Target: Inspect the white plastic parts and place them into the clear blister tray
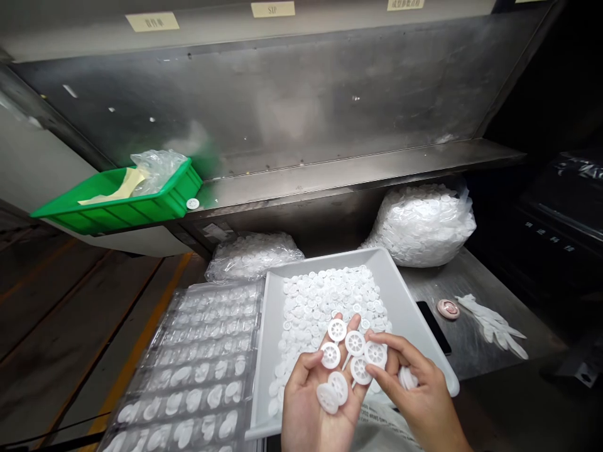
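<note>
**Handling white spoked wheels above a full tray**

Several white spoked wheels [361, 370] lie on the left hand [316, 402], which is cupped palm up over the near part of the grey tray, its thumb resting against one of them. The right hand [421, 376] has thumb and forefinger closed narrowly at a wheel near the left fingertips, while its other fingers curl round a few more. Whether that wheel bears on the pinch or on the fingers beneath cannot be told.

Good handling here probably means a light grip at the rims, with the spokes unpressed and the left palm level, since wheels near the fingertips could slide off.

Beneath, the grey tray [396, 276] holds a broad layer of similar small white pieces. Just beside it on the left, a clear compartment tray [245, 386] carries rows of white pieces, apparently one per pocket in the nearer rows. Behind stand two clear bags of white pieces, a lower one [254, 254] and a bulging one [426, 226]. Farther off, a green bin [155, 209] contains crumpled clear plastic [162, 169] and yellowish paper [127, 187].
</note>
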The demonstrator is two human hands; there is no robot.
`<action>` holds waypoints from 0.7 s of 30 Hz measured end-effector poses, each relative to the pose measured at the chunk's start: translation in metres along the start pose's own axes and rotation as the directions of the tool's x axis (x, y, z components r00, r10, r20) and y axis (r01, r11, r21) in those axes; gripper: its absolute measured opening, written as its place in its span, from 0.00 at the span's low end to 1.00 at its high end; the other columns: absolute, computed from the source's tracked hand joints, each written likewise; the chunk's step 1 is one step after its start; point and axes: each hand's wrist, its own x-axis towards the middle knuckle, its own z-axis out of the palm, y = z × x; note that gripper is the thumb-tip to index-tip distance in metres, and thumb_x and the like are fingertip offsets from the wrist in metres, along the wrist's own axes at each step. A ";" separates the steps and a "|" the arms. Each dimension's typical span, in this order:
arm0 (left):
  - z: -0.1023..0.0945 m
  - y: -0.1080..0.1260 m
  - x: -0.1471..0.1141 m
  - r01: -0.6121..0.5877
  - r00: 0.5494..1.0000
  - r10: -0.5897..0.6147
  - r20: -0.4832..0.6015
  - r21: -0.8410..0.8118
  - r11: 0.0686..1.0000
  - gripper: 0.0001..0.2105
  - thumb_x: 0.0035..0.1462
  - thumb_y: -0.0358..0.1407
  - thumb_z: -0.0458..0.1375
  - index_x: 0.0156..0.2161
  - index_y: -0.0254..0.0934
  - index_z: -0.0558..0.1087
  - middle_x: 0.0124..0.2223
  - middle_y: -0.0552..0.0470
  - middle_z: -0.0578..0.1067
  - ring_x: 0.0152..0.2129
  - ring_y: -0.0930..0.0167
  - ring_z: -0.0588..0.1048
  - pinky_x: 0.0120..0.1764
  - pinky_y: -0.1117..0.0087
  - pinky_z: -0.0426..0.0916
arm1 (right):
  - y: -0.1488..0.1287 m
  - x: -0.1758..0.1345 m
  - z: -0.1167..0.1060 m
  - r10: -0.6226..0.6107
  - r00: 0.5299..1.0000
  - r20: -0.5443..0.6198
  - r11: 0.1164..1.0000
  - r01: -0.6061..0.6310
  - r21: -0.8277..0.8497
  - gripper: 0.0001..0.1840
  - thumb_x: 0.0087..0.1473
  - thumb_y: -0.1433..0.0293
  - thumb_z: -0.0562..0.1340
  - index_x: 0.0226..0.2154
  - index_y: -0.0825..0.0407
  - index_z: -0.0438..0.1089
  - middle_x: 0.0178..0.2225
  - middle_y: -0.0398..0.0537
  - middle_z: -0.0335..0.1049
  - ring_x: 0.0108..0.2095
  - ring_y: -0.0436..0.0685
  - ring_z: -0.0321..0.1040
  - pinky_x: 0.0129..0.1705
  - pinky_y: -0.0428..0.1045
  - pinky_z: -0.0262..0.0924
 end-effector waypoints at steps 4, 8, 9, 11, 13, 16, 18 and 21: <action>0.002 0.001 -0.001 -0.006 1.000 0.006 0.029 -0.007 1.000 0.23 0.58 0.33 0.43 0.58 0.39 0.60 0.53 0.46 0.73 0.56 0.60 0.62 0.55 0.58 0.56 | -0.001 -0.003 0.004 0.068 0.997 -0.046 0.996 -0.064 0.069 0.13 0.48 0.62 0.64 0.39 0.46 0.72 0.17 0.34 0.52 0.21 0.49 0.54 0.32 0.43 0.58; 0.005 0.002 -0.003 0.004 0.999 -0.004 0.035 0.000 1.000 0.21 0.60 0.33 0.41 0.58 0.40 0.61 0.51 0.47 0.74 0.55 0.62 0.64 0.53 0.61 0.58 | 0.001 -0.004 0.007 0.082 0.995 -0.047 0.993 -0.078 0.091 0.14 0.46 0.61 0.65 0.38 0.45 0.73 0.17 0.35 0.52 0.21 0.49 0.53 0.31 0.43 0.58; 0.006 0.002 -0.004 0.004 1.000 -0.004 0.030 0.006 1.000 0.21 0.60 0.33 0.41 0.58 0.40 0.61 0.52 0.47 0.73 0.55 0.62 0.64 0.53 0.62 0.59 | 0.002 -0.004 0.008 0.080 0.996 -0.047 0.993 -0.075 0.089 0.14 0.46 0.61 0.65 0.38 0.45 0.73 0.17 0.35 0.52 0.20 0.49 0.53 0.30 0.43 0.58; 0.007 0.002 -0.005 -0.006 1.000 0.005 0.024 0.024 1.000 0.22 0.60 0.33 0.41 0.59 0.41 0.58 0.53 0.47 0.72 0.55 0.62 0.64 0.53 0.62 0.59 | 0.006 -0.005 0.010 0.070 0.997 -0.046 0.994 -0.066 0.085 0.14 0.45 0.61 0.66 0.38 0.46 0.73 0.17 0.36 0.52 0.20 0.50 0.54 0.28 0.44 0.58; 0.006 0.002 -0.005 -0.009 1.000 0.008 0.017 0.047 0.999 0.22 0.61 0.33 0.41 0.60 0.42 0.55 0.55 0.47 0.70 0.55 0.62 0.63 0.53 0.61 0.59 | 0.010 -0.005 0.011 0.056 0.998 -0.043 0.995 -0.053 0.085 0.15 0.45 0.61 0.66 0.38 0.47 0.73 0.17 0.36 0.52 0.20 0.50 0.54 0.27 0.44 0.58; 0.004 0.003 -0.004 -0.008 1.000 0.006 0.028 0.077 0.997 0.23 0.61 0.33 0.40 0.61 0.44 0.52 0.56 0.47 0.69 0.55 0.62 0.63 0.52 0.60 0.59 | 0.015 -0.006 0.013 0.041 0.998 -0.043 0.995 -0.037 0.087 0.16 0.45 0.62 0.66 0.39 0.47 0.73 0.17 0.36 0.53 0.21 0.51 0.57 0.28 0.44 0.60; 0.002 0.003 -0.004 -0.009 0.999 0.005 0.054 0.077 0.997 0.23 0.61 0.33 0.40 0.61 0.44 0.53 0.55 0.47 0.70 0.55 0.63 0.63 0.50 0.62 0.61 | 0.016 -0.006 0.014 0.033 0.998 -0.055 0.996 -0.029 0.085 0.16 0.45 0.62 0.66 0.39 0.47 0.74 0.17 0.36 0.54 0.21 0.51 0.59 0.28 0.43 0.61; -0.002 0.004 -0.003 -0.007 0.996 0.002 0.092 0.059 0.998 0.22 0.61 0.33 0.39 0.60 0.43 0.57 0.54 0.48 0.72 0.55 0.63 0.64 0.48 0.65 0.61 | 0.018 -0.005 0.015 0.013 0.997 -0.071 0.998 -0.008 0.062 0.16 0.44 0.61 0.66 0.39 0.47 0.74 0.16 0.37 0.57 0.20 0.51 0.61 0.28 0.43 0.62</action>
